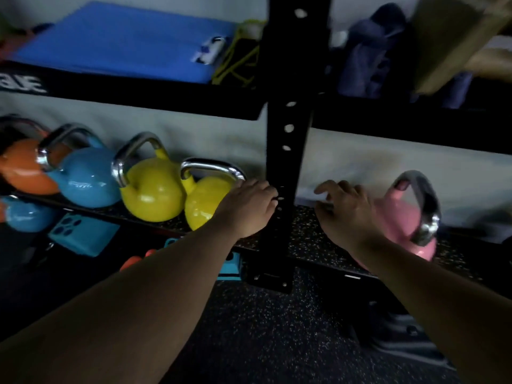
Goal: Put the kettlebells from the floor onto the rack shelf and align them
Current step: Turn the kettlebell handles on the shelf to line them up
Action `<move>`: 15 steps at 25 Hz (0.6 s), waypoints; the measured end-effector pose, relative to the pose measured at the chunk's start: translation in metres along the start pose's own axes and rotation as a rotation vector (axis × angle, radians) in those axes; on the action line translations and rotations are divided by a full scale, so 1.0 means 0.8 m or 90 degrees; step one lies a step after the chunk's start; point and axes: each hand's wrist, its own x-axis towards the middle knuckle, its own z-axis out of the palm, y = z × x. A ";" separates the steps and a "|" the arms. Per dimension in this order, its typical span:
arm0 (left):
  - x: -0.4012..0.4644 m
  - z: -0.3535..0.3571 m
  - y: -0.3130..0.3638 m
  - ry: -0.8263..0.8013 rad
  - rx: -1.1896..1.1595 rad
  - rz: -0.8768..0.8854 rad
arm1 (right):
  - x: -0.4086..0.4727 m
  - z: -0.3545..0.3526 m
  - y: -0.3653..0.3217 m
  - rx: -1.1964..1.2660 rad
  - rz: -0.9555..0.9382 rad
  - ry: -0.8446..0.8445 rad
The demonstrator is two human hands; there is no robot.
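Observation:
A row of kettlebells stands on the speckled rack shelf (307,245): orange (22,170), blue (86,178), yellow (152,195), and a second yellow one (202,203) just left of the black upright. My left hand (246,209) lies over that second yellow kettlebell's right side, fingers curled at the end of its chrome handle. Right of the upright, a pink kettlebell (401,209) stands on the shelf. My right hand (346,209) hovers just left of the pink one, fingers spread, holding nothing.
The black rack upright (288,128) stands between my hands. On the upper shelf lie a blue mat (122,40), yellow bands and dark cloth. Below the shelf sit teal and orange weights (83,234). Dark speckled floor (263,328) lies in front.

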 end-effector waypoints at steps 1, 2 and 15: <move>-0.011 -0.001 -0.032 0.009 0.004 -0.016 | 0.011 0.018 -0.030 0.030 -0.004 -0.010; -0.020 -0.003 -0.062 0.017 0.009 -0.038 | 0.020 0.035 -0.058 0.064 -0.007 -0.018; 0.020 0.041 -0.182 0.129 -0.660 -0.642 | 0.164 0.195 -0.190 0.154 0.148 -0.040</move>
